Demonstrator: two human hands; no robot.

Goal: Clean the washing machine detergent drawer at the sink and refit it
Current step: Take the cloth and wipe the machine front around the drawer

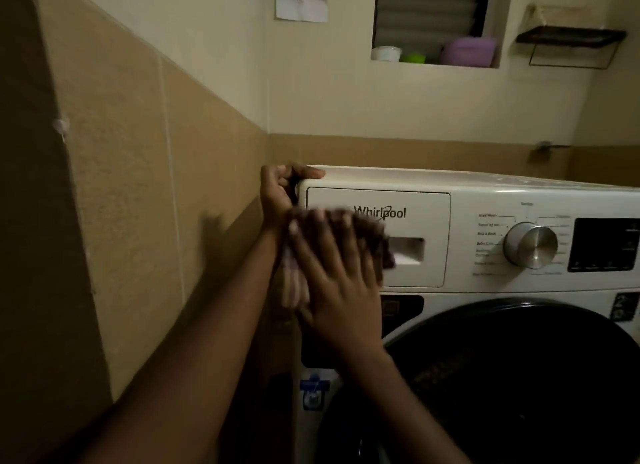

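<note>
While my right hand point(332, 273) presses a dark cloth point(375, 229) with flat fingers against the drawer point(415, 204), which sits shut in the washer point(485, 191), my left hand point(280, 190) grips the washer's top corner. Beyond, a purple tub point(469, 51) sits on a ledge point(436, 65).

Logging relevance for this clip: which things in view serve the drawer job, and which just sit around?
In use: detergent drawer, cloth under the right hand, washing machine gripped at its corner by the left hand.
Lying about: white tub, green bowl, purple container, wall shelf, paper.
</note>
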